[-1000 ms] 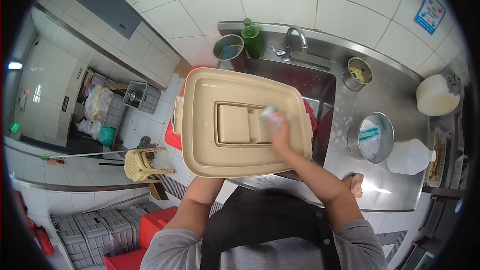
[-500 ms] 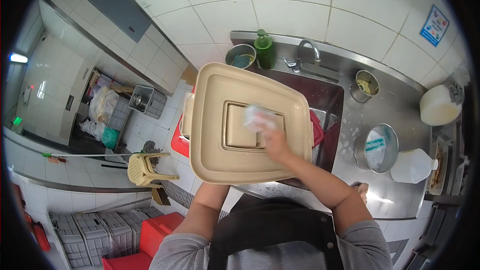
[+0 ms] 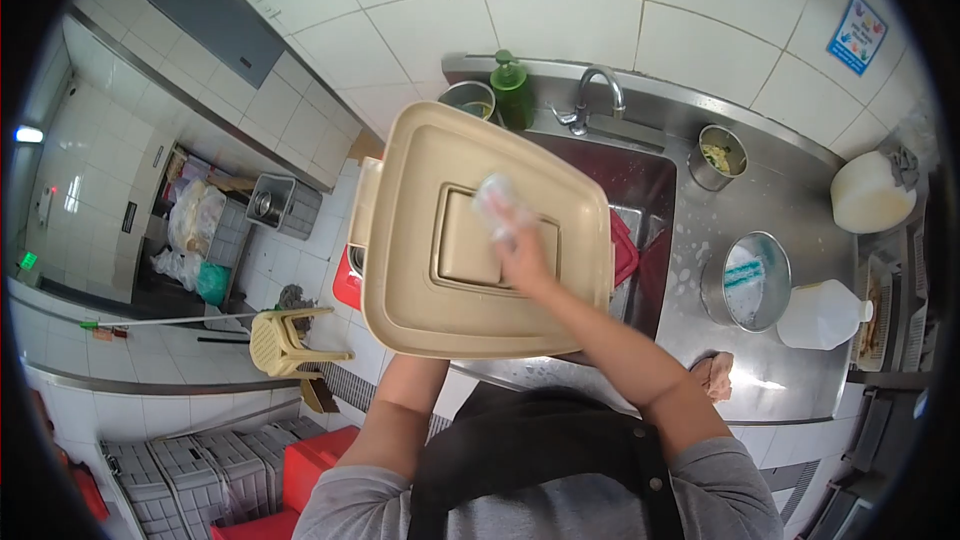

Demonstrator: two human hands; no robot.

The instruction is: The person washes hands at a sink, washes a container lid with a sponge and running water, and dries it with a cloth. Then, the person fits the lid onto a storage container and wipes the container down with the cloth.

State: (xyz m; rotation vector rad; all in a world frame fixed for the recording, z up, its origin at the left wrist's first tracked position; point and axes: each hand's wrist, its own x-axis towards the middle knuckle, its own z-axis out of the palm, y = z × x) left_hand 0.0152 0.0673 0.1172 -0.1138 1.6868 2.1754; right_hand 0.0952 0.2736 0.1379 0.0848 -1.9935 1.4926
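A large beige plastic lid (image 3: 420, 270) with a raised rim and a recessed rectangular centre fills the middle of the head view, its face toward me. My right hand (image 3: 520, 250) presses a crumpled white cloth with pinkish marks (image 3: 492, 202) against the upper edge of that centre panel; motion blurs both. My left forearm (image 3: 408, 395) passes under the lid's near edge, so my left hand and its fingers are hidden behind it. Under and behind the lid, the metal sink (image 3: 650, 180) and red items (image 3: 622, 248) show only in part.
Behind the lid stand a green pump bottle (image 3: 512, 90) and a faucet (image 3: 600, 100). Metal pots (image 3: 718, 157), a round pan (image 3: 748, 280), a white jug (image 3: 825, 315) and a brownish cloth (image 3: 714, 376) occupy the right counter. A yellow stool (image 3: 280, 340) stands left.
My right hand and the cloth have shifted slightly up and left across the lid's centre panel. The whole scene has slid a little left and up in view.
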